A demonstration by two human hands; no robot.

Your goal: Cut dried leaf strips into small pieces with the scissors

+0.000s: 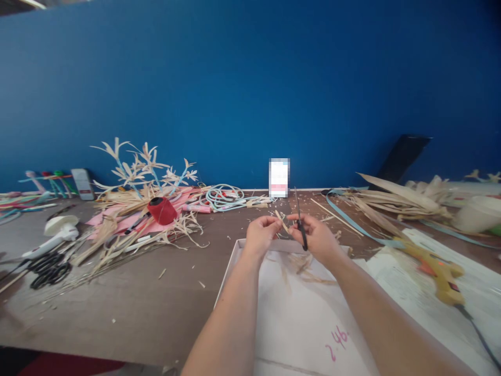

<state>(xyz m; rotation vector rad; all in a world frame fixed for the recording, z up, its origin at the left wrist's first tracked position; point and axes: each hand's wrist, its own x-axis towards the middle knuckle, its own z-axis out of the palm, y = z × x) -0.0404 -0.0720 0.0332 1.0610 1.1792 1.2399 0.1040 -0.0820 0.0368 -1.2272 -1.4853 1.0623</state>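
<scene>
My left hand (261,233) is closed in a pinch on a thin dried straw strip (281,219) held over a shallow white box lid (229,271). My right hand (317,236) is wrapped round small black scissors (299,219), whose blades point up and away just right of the strip. Both hands nearly touch above the far edge of the lid. Straw trimmings (303,266) lie inside the lid under my hands.
A red thread spool (162,210) sits in a pile of straw with straw flowers (136,169) at left. Black scissors (49,269) lie far left. A yellow glue gun (440,271) rests on paper at right, near dried leaves (395,201).
</scene>
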